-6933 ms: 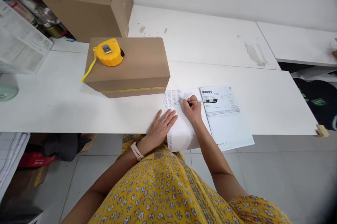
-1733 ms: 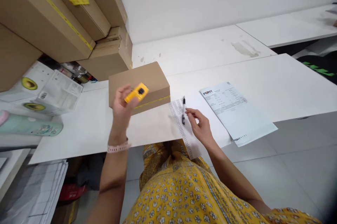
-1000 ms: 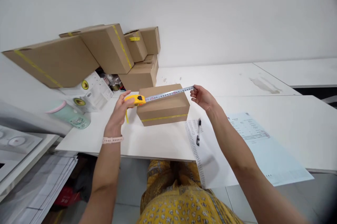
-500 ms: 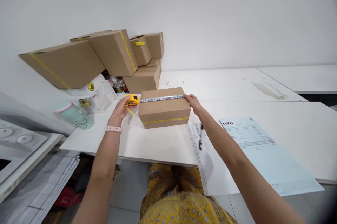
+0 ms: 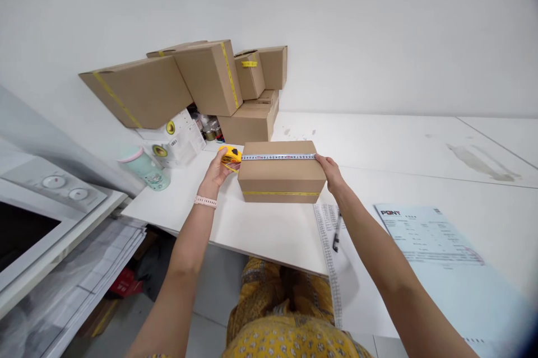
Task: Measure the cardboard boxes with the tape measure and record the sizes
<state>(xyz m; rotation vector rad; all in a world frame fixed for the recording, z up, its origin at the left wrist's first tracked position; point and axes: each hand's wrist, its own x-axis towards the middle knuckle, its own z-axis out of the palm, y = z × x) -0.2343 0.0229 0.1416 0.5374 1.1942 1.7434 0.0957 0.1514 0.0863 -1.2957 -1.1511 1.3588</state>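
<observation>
A closed brown cardboard box (image 5: 282,172) lies on the white table in front of me, with yellow tape along its near side. Across its top runs the pulled-out blade of a yellow tape measure (image 5: 230,154). My left hand (image 5: 218,168), with a pink band at the wrist, is closed around the tape measure's case just off the box's left edge. At the right edge, my right hand (image 5: 330,170) is closed at the blade's end and presses against the box. Its fingertips are partly hidden behind the box.
Stacked cardboard boxes (image 5: 212,78) stand at the back left by the wall, above a white avocado-printed carton (image 5: 180,142). A mint tumbler (image 5: 149,170) leans nearby. A microwave (image 5: 46,201) is at left. Right of the box lie a pen (image 5: 337,235), printed sheets (image 5: 330,268) and a blue-tinted document (image 5: 437,246).
My view has swung to the left, so the surroundings appear farther right. Both hands keep the tape measure stretched over the box.
</observation>
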